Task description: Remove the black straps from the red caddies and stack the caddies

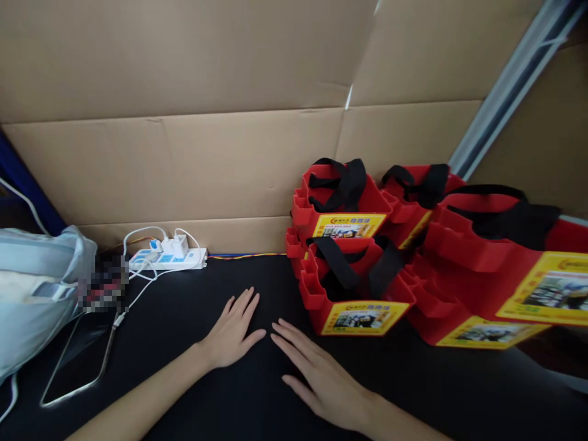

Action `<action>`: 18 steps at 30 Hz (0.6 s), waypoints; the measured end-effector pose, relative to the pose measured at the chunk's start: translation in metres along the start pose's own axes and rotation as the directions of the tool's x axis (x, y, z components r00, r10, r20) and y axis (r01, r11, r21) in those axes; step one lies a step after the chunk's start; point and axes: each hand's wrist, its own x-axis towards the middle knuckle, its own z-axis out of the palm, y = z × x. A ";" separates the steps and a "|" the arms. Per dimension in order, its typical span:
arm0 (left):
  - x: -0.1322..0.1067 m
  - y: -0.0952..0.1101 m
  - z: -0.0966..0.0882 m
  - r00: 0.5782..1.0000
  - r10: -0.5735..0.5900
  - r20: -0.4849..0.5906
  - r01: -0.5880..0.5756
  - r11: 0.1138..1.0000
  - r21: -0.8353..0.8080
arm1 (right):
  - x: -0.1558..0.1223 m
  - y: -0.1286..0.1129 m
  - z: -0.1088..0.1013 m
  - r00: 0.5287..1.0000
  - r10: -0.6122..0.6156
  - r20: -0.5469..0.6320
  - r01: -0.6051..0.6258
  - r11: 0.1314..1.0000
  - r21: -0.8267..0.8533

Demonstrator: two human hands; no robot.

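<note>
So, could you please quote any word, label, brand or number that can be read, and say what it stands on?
No text can be quoted with certainty.
Front red carrier, yellow label: printed, too blurred to quote.
Other red carriers, yellow labels: too small or blurred.
Power strip, blue patches: no legible lettering.

Looks like a workroom or stockroom, though hard to be sure from one corner. Lined on the far side with cardboard, framed by a grey post, stocked at right with matching red carriers, wired at left with a power strip.
</note>
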 end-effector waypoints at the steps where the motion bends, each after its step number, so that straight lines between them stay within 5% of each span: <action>1: -0.005 -0.006 0.000 1.000 0.003 0.012 -0.003 1.000 0.027 | 0.012 0.001 0.008 0.999 0.033 0.038 -0.035 0.999 0.037; 6: -0.009 -0.023 -0.004 0.996 0.064 0.056 -0.069 0.994 0.086 | 0.053 0.023 0.031 0.985 0.164 0.061 -0.167 0.984 0.054; 18: -0.007 -0.026 -0.012 0.996 0.061 0.063 -0.062 0.998 0.021 | 0.055 0.037 0.020 0.987 0.103 0.120 -0.110 0.992 0.058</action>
